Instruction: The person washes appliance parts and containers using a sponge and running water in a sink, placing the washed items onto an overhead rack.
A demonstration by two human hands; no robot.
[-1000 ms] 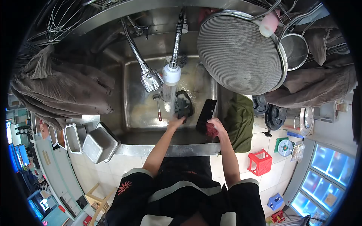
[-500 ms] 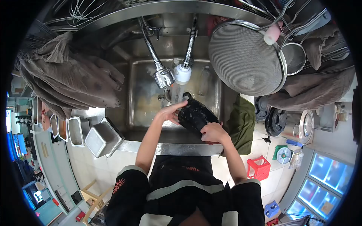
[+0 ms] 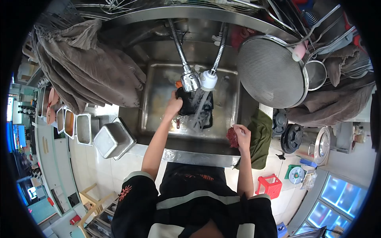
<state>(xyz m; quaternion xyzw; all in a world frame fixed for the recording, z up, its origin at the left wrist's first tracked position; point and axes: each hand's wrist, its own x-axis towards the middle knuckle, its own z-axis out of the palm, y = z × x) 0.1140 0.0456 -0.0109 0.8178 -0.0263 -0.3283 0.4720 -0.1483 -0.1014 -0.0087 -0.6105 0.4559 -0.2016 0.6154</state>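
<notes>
My left hand [image 3: 174, 105] is closed on the left edge of a black container [image 3: 189, 100] in the sink, and its fingertips are partly hidden. A loop that looks like a handle sticks out on the container's near side. Water streams onto it from the white-headed faucet [image 3: 208, 81]. Beside it hangs a chrome faucet head [image 3: 190, 81]. My right hand [image 3: 243, 138] grips a reddish-brown scouring pad [image 3: 232, 138] over the sink's front right corner, apart from the container. Something orange [image 3: 179, 84] shows behind the container, and a thin brown-handled item [image 3: 177, 122] lies near my left wrist.
The metal sink [image 3: 149, 119] surrounds the work. A large mesh strainer [image 3: 272, 71] hangs at the right, above a green cloth [image 3: 258, 139]. Grey cloths [image 3: 85, 71] drape at the left, near steel pans [image 3: 113, 139]. A red stool [image 3: 270, 186] stands on the floor.
The black container has moved away from me, under the stream, and turned. My right hand has left it and moved right with the scouring pad. The camera view has shifted slightly.
</notes>
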